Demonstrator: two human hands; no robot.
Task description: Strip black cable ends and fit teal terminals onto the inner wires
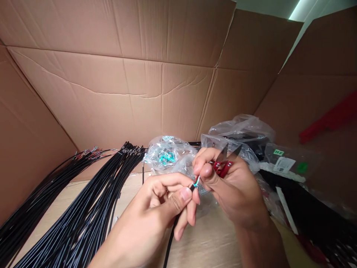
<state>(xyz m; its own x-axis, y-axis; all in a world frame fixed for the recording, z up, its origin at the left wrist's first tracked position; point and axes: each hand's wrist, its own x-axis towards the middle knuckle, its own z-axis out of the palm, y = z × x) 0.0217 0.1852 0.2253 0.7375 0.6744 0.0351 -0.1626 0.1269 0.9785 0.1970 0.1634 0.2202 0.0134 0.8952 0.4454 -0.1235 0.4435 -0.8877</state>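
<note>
Big sheets of corrugated brown cardboard (111, 100) close in the work area on 3 sides, standing like makeshift walls. The back sheet has a long horizontal fold, with a jagged crease running across its lower half and vertical score lines cutting through it. A left panel (28, 130) slants inward to meet it at a corner, and a right panel (320, 104) does the same on the other side. Over the top edges, at the upper right, a pale greenish room wall (264, 7) shows. A bright strip of light (295, 9) runs diagonally across it. Below, a pale tan work surface (206, 249) fills the bottom of the view, though its material is hard to tell.
</note>
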